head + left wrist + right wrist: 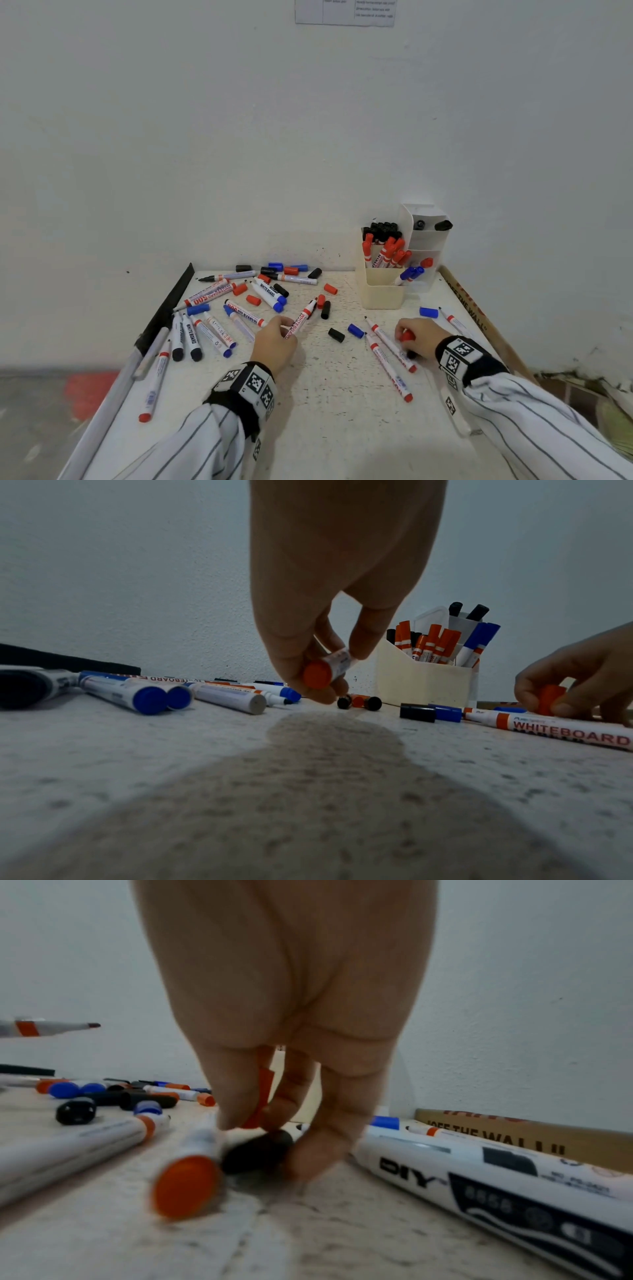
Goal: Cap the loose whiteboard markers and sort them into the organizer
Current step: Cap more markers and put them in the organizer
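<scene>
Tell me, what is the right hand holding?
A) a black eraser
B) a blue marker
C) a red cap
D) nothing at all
C: the right hand has its fingers curled round a red cap, low over the table; the left wrist view also shows that cap pinched in its fingers, while the left hand grips an uncapped red marker.

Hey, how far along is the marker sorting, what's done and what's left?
Partly done. The organizer already holds capped red markers, black ones behind and a few blue. In hand: the left hand holds an uncapped red marker, and the right hand pinches a red cap, not yet joined. Left: many loose markers and caps across the table.
</scene>
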A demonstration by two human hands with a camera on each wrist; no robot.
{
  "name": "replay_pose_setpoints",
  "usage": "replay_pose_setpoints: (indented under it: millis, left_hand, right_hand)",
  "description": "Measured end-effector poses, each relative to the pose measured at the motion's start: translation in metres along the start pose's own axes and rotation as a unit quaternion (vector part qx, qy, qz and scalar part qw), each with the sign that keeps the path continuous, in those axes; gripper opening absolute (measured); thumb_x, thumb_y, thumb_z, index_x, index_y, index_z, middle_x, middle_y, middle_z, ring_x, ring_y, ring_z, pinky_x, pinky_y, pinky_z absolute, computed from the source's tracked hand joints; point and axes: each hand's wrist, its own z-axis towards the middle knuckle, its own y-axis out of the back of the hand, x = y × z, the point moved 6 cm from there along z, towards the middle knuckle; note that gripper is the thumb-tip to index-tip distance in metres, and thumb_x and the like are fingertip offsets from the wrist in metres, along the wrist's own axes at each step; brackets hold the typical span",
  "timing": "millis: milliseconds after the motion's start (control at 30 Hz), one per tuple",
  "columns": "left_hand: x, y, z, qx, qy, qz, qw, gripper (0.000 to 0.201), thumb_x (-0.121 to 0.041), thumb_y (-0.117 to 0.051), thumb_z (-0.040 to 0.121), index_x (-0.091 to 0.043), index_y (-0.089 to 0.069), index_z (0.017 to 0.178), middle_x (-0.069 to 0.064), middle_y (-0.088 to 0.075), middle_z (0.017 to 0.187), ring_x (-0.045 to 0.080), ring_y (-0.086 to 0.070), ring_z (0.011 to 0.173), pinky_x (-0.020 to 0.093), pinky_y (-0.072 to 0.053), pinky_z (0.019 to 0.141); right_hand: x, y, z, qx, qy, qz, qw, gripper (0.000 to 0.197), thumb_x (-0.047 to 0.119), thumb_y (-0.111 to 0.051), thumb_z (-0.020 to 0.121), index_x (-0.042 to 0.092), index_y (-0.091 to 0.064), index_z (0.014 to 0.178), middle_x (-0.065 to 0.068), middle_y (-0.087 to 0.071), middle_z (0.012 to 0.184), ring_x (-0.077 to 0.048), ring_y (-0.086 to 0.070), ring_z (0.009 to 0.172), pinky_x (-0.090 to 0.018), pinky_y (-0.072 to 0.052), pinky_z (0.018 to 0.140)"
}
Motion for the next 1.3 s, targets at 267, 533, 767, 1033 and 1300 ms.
replay_pose_setpoints:
  millis: [267,533,767,1033,1300]
  left_hand:
    - [0.002,-0.006,0.003,0.014,0.002,0.012,1.000,0.028,-0.010,-0.051,0.092,-0.014,-0.051,0.120,-0.001,-0.054,0.100,0.009,-0.052,0.082,0.010,-0.037,0.056]
    - [0.004,-0.016,-0.001,0.068,-0.006,0.035,0.997,0.022,-0.016,-0.046,0.094,-0.017,-0.051,0.115,0.002,-0.058,0.107,0.006,-0.052,0.076,0.012,-0.042,0.061]
    - [-0.007,-0.024,-0.014,0.092,-0.048,0.001,0.995,0.016,-0.016,-0.053,0.090,-0.021,-0.056,0.105,-0.004,-0.058,0.092,0.007,-0.051,0.074,0.017,-0.043,0.065]
    - [-0.015,-0.014,-0.024,0.101,-0.091,0.036,0.990,0.019,-0.022,-0.062,0.086,-0.027,-0.055,0.102,-0.003,-0.058,0.101,0.012,-0.055,0.089,0.024,-0.046,0.080]
    - [-0.012,0.013,-0.029,0.033,-0.115,0.039,0.992,0.024,-0.023,-0.058,0.090,-0.023,-0.060,0.114,-0.007,-0.059,0.092,0.002,-0.050,0.075,0.007,-0.037,0.065]
  right_hand:
    - [0.027,0.016,0.009,-0.118,0.088,0.156,0.977,0.021,0.002,-0.050,0.091,0.023,-0.053,0.088,0.003,-0.058,0.094,-0.014,-0.055,0.093,-0.014,-0.040,0.076]
    - [0.036,0.018,0.002,-0.166,0.071,0.178,0.967,0.006,0.020,-0.055,0.091,0.019,-0.050,0.093,0.005,-0.055,0.087,-0.013,-0.054,0.085,-0.018,-0.040,0.072]
    - [0.066,0.003,-0.003,-0.120,0.119,0.210,0.963,0.019,0.010,-0.059,0.088,0.023,-0.051,0.100,0.008,-0.057,0.092,-0.010,-0.053,0.073,-0.015,-0.042,0.069]
    - [0.086,-0.009,-0.001,-0.067,0.130,0.243,0.959,0.016,0.024,-0.046,0.096,0.022,-0.057,0.084,0.004,-0.057,0.075,-0.007,-0.050,0.068,-0.019,-0.040,0.068]
    - [0.123,-0.008,0.003,-0.095,0.090,0.222,0.966,0.047,0.042,-0.030,0.098,0.018,-0.047,0.062,0.002,-0.037,0.058,-0.012,-0.037,0.057,-0.024,-0.030,0.057]
